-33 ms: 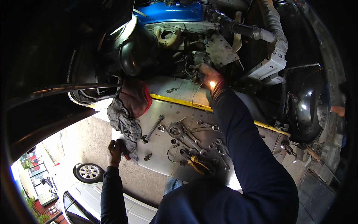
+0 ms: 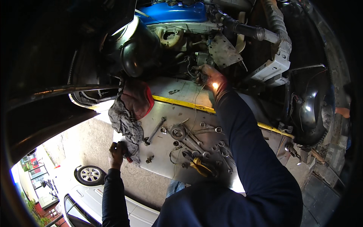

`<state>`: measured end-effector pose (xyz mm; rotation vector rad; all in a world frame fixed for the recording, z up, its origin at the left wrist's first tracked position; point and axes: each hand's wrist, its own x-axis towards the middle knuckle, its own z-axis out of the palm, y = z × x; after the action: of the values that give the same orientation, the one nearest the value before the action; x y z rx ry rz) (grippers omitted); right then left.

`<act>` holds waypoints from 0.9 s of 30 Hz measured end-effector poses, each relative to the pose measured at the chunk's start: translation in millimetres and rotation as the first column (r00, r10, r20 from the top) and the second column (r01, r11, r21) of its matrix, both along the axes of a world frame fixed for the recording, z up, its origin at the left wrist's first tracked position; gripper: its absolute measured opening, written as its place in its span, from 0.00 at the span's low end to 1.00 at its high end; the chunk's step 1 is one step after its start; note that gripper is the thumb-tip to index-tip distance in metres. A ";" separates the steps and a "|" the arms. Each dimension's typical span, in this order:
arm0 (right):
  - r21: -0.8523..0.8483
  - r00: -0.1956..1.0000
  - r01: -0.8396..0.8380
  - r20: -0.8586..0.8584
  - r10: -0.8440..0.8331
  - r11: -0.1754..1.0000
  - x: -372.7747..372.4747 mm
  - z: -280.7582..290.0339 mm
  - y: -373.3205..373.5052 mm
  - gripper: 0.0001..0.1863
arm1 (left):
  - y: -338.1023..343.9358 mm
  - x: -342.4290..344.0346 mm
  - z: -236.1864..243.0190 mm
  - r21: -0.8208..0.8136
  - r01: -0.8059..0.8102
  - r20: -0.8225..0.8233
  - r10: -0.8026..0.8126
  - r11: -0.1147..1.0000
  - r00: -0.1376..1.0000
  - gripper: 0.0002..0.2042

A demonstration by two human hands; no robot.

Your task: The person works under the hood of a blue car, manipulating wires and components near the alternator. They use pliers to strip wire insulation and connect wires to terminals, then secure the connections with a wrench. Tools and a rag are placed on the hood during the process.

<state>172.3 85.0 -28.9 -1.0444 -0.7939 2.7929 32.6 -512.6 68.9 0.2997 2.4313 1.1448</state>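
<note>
Open engine bay, blue engine cover [image 2: 170, 11] at twelve o'clock; grey sheet-metal panel [image 2: 166, 151] serving as bench below.
Right hand [image 2: 206, 75]: one o'clock of panel, deep among engine parts; grip cannot be told.
Left hand [image 2: 117, 149]: nine o'clock, closed on panel's edge beside grey rag [image 2: 124, 123].
Loose steel spanners [image 2: 193, 138]; yellow-handled pliers [image 2: 198, 166] at six o'clock.
</note>
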 end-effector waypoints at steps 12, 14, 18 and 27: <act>-0.036 0.980 0.050 -0.194 -0.056 0.998 -2.4 -50.6 13.9 0.16 | 8.2 -3.2 0.1 -0.025 0.024 -0.076 -0.025 0.999 0.997 0.17; -0.002 0.978 0.053 -0.201 -0.053 0.999 -1.5 -47.8 13.4 0.14 | 7.5 -2.9 1.1 -0.060 0.034 -0.091 -0.040 0.998 0.995 0.18; 0.029 0.985 0.064 -0.162 -0.059 0.997 -1.6 -40.2 13.0 0.13 | 5.2 -5.5 1.0 -0.159 0.065 -0.129 -0.086 0.985 0.988 0.18; -0.183 0.989 0.004 -0.145 -0.031 0.983 -7.0 -40.4 21.8 0.14 | 0.3 -7.9 -7.5 -0.062 0.011 -0.048 -0.014 0.998 0.999 0.18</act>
<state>165.4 106.9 -69.3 -0.8483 -0.5190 2.9301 24.7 -512.4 61.4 0.3262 2.4980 1.0670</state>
